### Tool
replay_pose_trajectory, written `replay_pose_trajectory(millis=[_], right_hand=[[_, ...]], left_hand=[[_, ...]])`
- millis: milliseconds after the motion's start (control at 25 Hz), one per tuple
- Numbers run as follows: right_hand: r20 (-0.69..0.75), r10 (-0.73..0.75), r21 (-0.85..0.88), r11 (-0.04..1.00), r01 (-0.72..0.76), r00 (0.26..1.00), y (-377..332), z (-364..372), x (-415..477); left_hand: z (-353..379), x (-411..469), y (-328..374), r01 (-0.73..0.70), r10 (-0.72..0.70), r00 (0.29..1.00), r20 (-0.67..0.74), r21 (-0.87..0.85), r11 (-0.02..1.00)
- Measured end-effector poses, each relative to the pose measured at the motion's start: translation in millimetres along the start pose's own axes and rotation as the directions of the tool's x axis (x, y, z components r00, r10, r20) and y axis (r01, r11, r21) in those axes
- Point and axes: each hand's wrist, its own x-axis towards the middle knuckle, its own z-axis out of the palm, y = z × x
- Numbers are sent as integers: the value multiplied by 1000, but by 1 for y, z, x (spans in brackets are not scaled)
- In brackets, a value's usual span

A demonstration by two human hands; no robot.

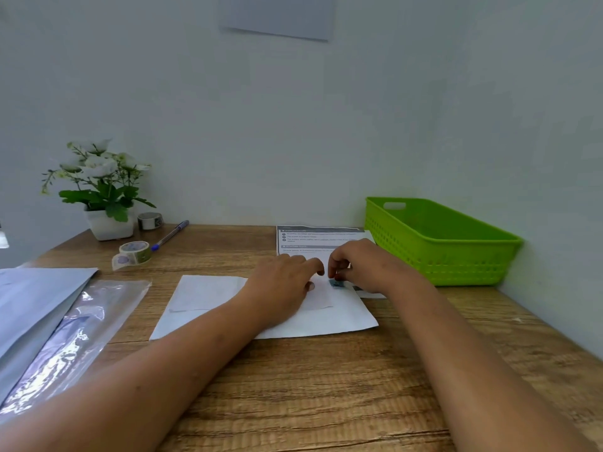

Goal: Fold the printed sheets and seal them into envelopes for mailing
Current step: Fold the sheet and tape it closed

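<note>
One white envelope (208,298) on the desk: left hand (280,282) presses it, fingers flat. Right hand (362,265) pinches one small blue sticker (336,283) at its far edge. One printed sheet (313,239) lies just behind the envelope, two tape rolls (133,252) off to its far left.

The left hand (279,290) and right hand (365,265) are bare, forearms likewise unclothed.
</note>
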Motion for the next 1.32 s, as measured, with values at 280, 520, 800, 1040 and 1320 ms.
replay_pose_trajectory(millis=[280,520,800,1040,1320], right_hand=[[4,63,-25,998,-63,998,-3,0,-3],[22,94,-7,996,-94,995,-6,0,-3],[44,97,39,994,-99,994,-7,0,-2],[39,108,43,993,-109,993,-7,2,1],[81,132,240,959,-148,988,3,5,4]], left_hand=[[6,3,-6,-95,97,993,67,-31,995],[4,2,-4,-104,105,990,99,-18,994],[1,2,-3,-86,87,988,131,-11,996],[0,4,-3,-66,69,986,154,-23,998],[-1,8,9,55,-42,986,160,-80,995]])
